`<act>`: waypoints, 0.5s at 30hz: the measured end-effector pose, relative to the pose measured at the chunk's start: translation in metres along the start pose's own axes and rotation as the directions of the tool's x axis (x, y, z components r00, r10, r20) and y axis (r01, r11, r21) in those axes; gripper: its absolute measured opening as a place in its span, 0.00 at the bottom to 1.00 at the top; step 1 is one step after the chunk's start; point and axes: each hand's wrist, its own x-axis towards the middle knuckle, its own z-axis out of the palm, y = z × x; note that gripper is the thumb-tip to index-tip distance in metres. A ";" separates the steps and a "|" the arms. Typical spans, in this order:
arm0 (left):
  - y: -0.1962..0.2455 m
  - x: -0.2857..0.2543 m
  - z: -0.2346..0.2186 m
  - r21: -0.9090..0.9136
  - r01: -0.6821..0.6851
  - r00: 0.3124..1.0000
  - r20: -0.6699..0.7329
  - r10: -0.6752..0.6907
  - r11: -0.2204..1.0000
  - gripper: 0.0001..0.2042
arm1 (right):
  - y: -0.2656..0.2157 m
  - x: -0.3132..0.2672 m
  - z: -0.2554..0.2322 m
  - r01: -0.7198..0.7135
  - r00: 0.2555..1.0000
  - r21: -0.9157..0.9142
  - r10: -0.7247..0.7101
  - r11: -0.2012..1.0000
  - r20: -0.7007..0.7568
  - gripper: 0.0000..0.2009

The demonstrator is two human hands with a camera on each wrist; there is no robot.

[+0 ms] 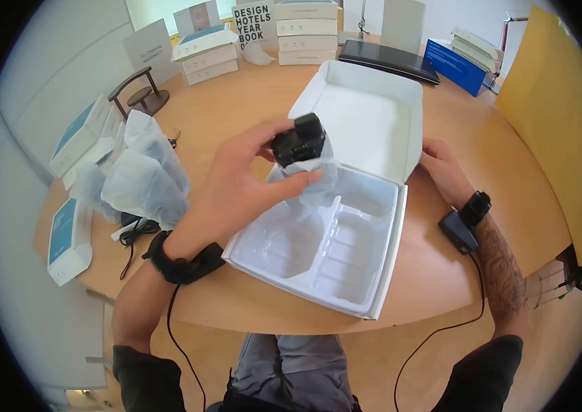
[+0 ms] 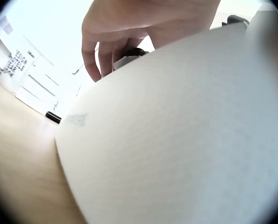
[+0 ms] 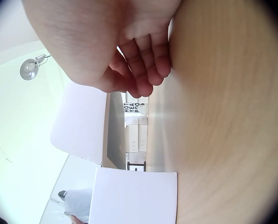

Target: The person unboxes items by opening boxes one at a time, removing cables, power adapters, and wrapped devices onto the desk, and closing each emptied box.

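Observation:
My left hand (image 1: pixel 246 172) grips a black camera-like device (image 1: pixel 299 141) over the box, thumb on one side and fingers on the other. A translucent plastic bag (image 1: pixel 318 182) covers its lower part. Beneath is an open white box (image 1: pixel 380 302) with a glossy white moulded tray (image 1: pixel 325 237) in it. The box's lid (image 1: pixel 366 120) stands folded back on the far side. My right hand (image 1: pixel 442 168) is beside the lid's right edge. In the right wrist view, that hand's fingers (image 3: pixel 146 58) are slightly bent, holding nothing. The box wall hides much of the left wrist view.
Left of the box stand several bagged items (image 1: pixel 143 182), a black cable (image 1: pixel 138 232) and white-and-blue boxes (image 1: pixel 68 237). Stacked white boxes (image 1: pixel 307 31), a black laptop (image 1: pixel 388 60) and a brown stand (image 1: pixel 147 99) are at the back. A yellow panel (image 1: pixel 552 117) rises at the right.

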 end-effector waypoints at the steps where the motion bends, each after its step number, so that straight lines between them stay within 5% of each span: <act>1: -0.003 0.000 0.000 0.042 -0.031 0.999 0.027 0.030 0.999 0.26 | 0.000 0.000 0.000 0.004 1.000 0.002 -0.004 1.000 0.001 0.13; 4: -0.003 0.002 -0.001 0.022 0.071 0.992 0.099 -0.073 0.997 0.27 | -0.003 0.000 0.001 0.004 1.000 -0.010 -0.004 1.000 0.010 0.13; 15: -0.017 0.002 0.007 0.055 -0.006 0.983 0.184 -0.004 0.998 0.33 | -0.001 -0.001 -0.001 0.019 1.000 -0.015 -0.019 1.000 0.010 0.14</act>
